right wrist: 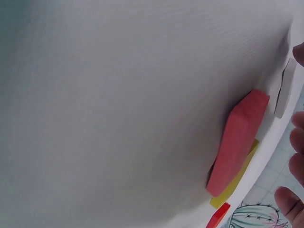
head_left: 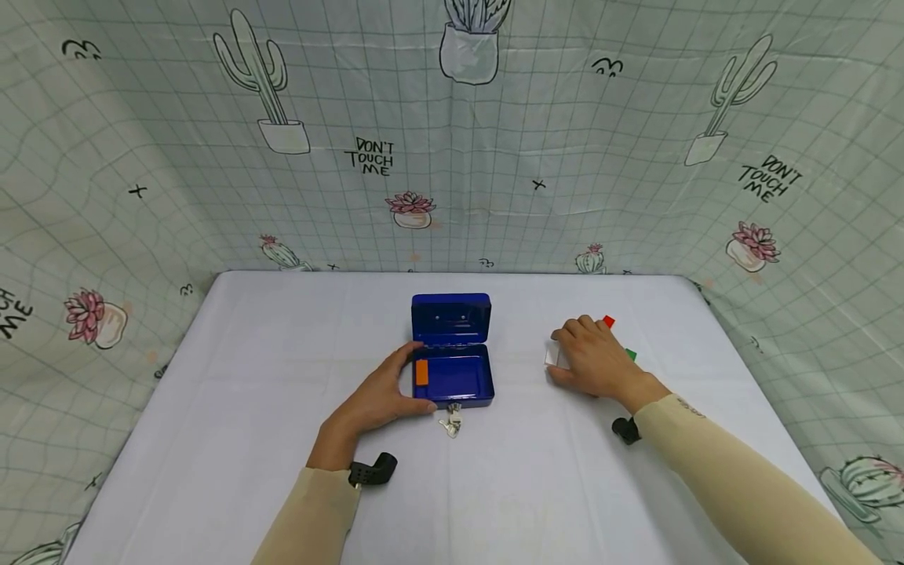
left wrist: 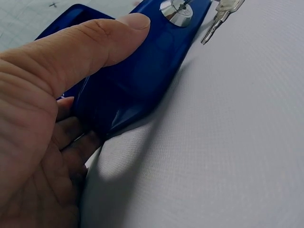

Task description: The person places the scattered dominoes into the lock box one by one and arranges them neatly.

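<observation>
A blue cash box [head_left: 459, 399] stands with its lid [head_left: 450, 318] raised and an orange block [head_left: 421, 372] inside at the left. My left hand [head_left: 381, 396] holds the box's left side, thumb on the front wall near the lock [left wrist: 178, 19] and fingers round the side. Keys [head_left: 452, 425] hang from that lock. On the right, my right hand [head_left: 592, 361] reaches down over several loose blocks, thumb and fingers spread about a white block [head_left: 552, 355]. The right wrist view shows a dull red block [right wrist: 240, 137] and a yellow block [right wrist: 240, 183] near the fingers.
Beyond the right hand, a bright red block [head_left: 609, 321] and a green block [head_left: 631, 355] peek out. A white cloth covers the table [head_left: 282, 353]. A printed cactus curtain [head_left: 318, 196] rises behind and at both sides. Each wrist wears a black strap [head_left: 374, 469].
</observation>
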Demonstrator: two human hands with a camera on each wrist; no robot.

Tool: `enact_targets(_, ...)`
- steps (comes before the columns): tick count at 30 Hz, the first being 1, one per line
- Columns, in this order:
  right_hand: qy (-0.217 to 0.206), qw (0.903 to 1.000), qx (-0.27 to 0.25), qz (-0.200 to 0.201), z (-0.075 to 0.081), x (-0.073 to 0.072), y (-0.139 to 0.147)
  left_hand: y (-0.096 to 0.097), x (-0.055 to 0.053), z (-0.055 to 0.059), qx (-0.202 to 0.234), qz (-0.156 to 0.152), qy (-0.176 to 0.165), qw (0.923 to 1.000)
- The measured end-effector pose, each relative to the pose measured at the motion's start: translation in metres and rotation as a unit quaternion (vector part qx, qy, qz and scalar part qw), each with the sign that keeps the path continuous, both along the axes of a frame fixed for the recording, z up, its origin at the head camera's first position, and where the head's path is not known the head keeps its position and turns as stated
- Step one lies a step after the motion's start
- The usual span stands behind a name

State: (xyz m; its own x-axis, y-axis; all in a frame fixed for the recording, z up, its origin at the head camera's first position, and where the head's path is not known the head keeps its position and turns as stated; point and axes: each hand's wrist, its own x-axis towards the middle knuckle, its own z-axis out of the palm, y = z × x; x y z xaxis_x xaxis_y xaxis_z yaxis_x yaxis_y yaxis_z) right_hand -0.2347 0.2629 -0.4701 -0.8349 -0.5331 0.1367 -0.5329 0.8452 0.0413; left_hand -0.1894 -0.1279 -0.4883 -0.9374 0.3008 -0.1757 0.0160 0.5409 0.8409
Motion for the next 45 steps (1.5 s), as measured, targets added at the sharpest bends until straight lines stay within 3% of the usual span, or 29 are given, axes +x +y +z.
enact_targets(15,0.010,0.9999,0.009,0.010,-0.0035,-0.0011,0.0078,-0.0003,-0.0008,-0.0034,-0.002,0.001,0.001,1.0000)
enact_targets(45,0.024,0.9992,0.001,0.033,-0.0026,-0.0075,0.0019,-0.0006,-0.0009,0.0004,-0.005,-0.003,0.006,1.0000)
